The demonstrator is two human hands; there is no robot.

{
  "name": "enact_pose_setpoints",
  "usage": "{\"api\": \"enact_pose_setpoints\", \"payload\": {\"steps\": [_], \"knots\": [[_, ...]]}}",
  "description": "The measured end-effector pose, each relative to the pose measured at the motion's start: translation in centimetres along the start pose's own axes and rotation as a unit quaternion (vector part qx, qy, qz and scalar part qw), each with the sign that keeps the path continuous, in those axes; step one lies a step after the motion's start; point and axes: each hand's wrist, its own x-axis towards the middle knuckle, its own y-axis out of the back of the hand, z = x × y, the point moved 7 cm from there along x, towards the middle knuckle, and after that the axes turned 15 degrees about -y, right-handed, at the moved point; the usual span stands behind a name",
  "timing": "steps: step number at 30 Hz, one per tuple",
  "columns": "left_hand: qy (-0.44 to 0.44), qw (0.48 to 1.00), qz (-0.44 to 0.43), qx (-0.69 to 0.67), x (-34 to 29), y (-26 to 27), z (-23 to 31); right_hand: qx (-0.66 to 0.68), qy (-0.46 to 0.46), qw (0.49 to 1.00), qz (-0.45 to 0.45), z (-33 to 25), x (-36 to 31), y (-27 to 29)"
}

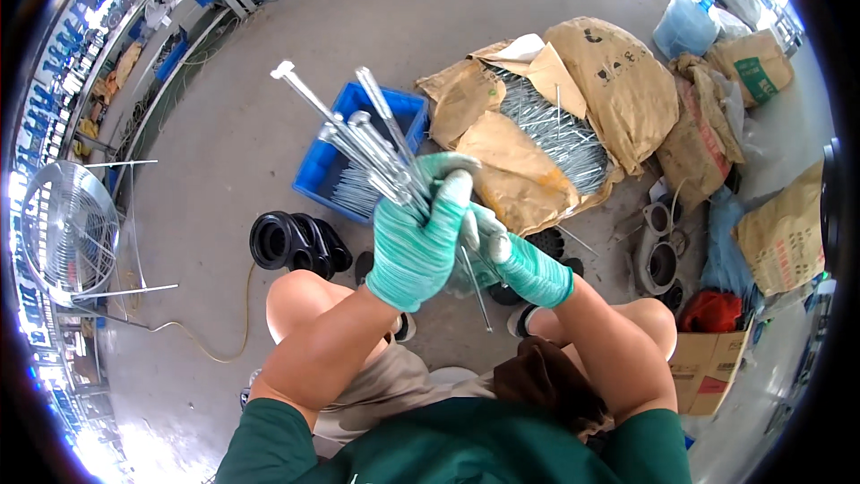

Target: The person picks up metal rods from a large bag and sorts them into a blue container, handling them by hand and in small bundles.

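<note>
My left hand (414, 246), in a green-and-white knit glove, is wrapped round a bundle of long metal bolts (376, 157). Their heads fan out up and to the left, over a blue plastic crate (309, 177) with more thin metal rods inside. Against it, my right hand (515, 260) in a matching glove has its fingers curled together. One long bolt (476, 291) slants down from these fingertips toward the floor between my feet; its upper end is hidden by the gloves.
An opened brown paper sack (520, 170) full of long metal bolts lies beyond my hands. Black ring-shaped parts (300, 242) sit on the left, near a metal fan (70, 233). Cast metal parts (658, 260), more sacks (699, 116) and a cardboard box (708, 372) line the right.
</note>
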Motion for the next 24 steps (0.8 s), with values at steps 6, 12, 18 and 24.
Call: {"api": "enact_pose_setpoints", "payload": {"steps": [6,12,18,24], "knots": [[-0.064,0.995,0.055,-0.05,1.5,1.0,1.6,0.328,-0.053,0.943,0.017,5.5,1.0,-1.1],[-0.106,0.991,0.035,-0.071,0.1,0.3,-0.1,0.406,0.017,0.912,0.054,2.7,0.7,-2.2],[-0.107,0.989,0.021,-0.097,-0.3,-0.5,0.3,0.422,0.048,0.889,0.171,3.0,2.0,1.1],[-0.121,0.987,0.033,-0.101,-0.4,-0.5,0.5,0.39,-0.023,0.903,0.177,2.2,1.7,1.4]]}}
